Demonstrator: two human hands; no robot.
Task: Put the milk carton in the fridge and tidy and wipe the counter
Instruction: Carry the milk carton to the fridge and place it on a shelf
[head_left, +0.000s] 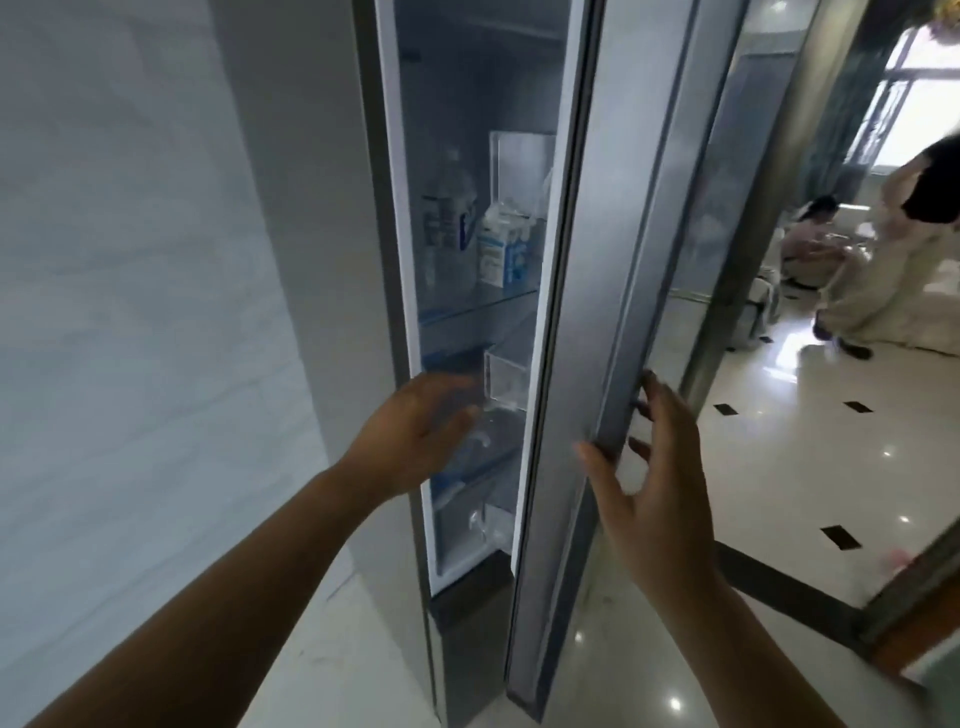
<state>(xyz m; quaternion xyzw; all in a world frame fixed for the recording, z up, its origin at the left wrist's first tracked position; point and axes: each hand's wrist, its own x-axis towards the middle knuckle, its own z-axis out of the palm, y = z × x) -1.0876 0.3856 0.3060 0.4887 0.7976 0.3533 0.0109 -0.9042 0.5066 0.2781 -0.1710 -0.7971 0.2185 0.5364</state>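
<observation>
A pale marbled wall (135, 270) filled the left of the frame. Beside it stood the grey fridge (332, 218), its interior showing through a narrow gap at centre. The left hand (415, 431) reached from the lower left into that gap at mid-height, empty, its fingers (460, 415) loosely spread and slightly curled in front of the door opening. Above it, on a glass shelf (478, 306) in the upper middle, a clear water bottle (449, 228) with a blue label stood just left of the blue-and-white milk carton (506, 252), upright with its top folded; whether the two touched could not be told. Clear bins showed below the shelf. Right of the gap, the fridge door (613, 291) stood nearly closed, running from the top centre down to the bottom. The right hand (649, 467) rested against the door's outer edge at centre right, fingers (649, 395) spread, the thumb on the front face. At the far right, a glossy tiled floor (769, 467) led to a bright room where two people were blurred.
</observation>
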